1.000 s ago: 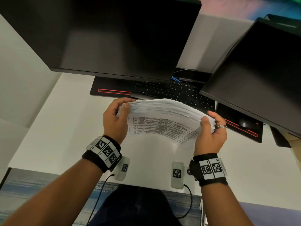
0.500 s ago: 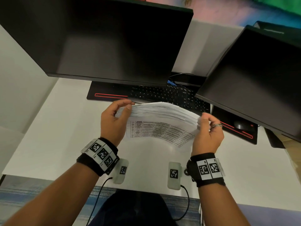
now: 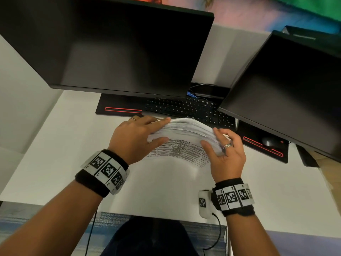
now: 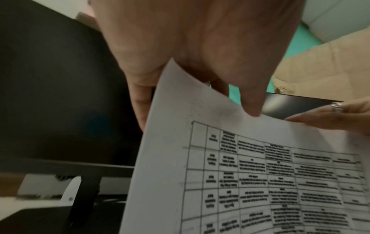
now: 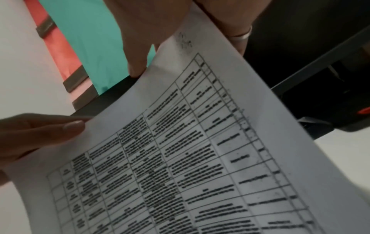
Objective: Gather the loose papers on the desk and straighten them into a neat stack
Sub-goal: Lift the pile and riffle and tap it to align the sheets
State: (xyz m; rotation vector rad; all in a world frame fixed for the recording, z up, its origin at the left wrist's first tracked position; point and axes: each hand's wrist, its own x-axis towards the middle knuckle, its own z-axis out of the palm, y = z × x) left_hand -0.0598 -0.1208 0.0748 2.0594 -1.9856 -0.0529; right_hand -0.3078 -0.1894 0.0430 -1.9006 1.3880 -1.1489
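A thick stack of white papers stands on edge on the white desk, bowed, with a printed table on the front sheet. My left hand grips its left end, fingers stretched along the top edge and thumb on the front sheet. My right hand, a ring on one finger, grips the right end with the thumb in front and the fingers behind. The left wrist view shows the front sheet close up; the right wrist view shows the same sheet.
Two dark monitors hang over the back of the desk. A black keyboard lies on a black mat with red stripes right behind the stack. A mouse sits at the right.
My left hand has turned palm down, its fingers now stretched along the stack's top edge. My right hand has slid lower on the right end. The stack stays between both hands.
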